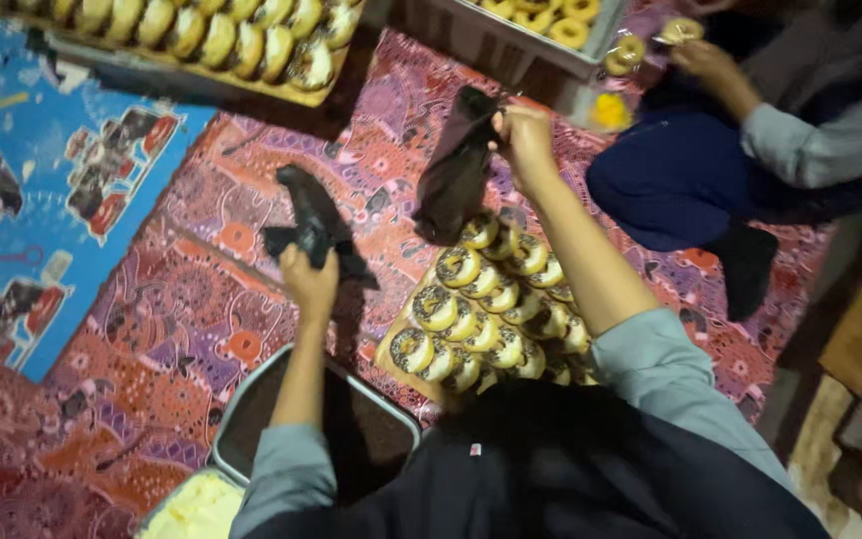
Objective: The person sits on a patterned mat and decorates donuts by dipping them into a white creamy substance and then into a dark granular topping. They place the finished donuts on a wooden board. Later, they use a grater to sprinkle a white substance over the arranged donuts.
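While the right hand [526, 135] grips a dark bag [456, 170] just above the doughnut board [391, 351], the left hand [308, 279], closed on another bag [313, 222] beside it, is best steadied.

Bare mat [202, 289] between doughnut board [396, 344] and tray [241, 394]

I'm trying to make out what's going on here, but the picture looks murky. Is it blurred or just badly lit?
Head view: both. Light is dim and warm, brightest on the doughnut tray in the middle; edges fall dark. The left hand and its dark bag are smeared by motion, as is the right hand's bag. The patterned cloth looks soft and grainy; no glare.
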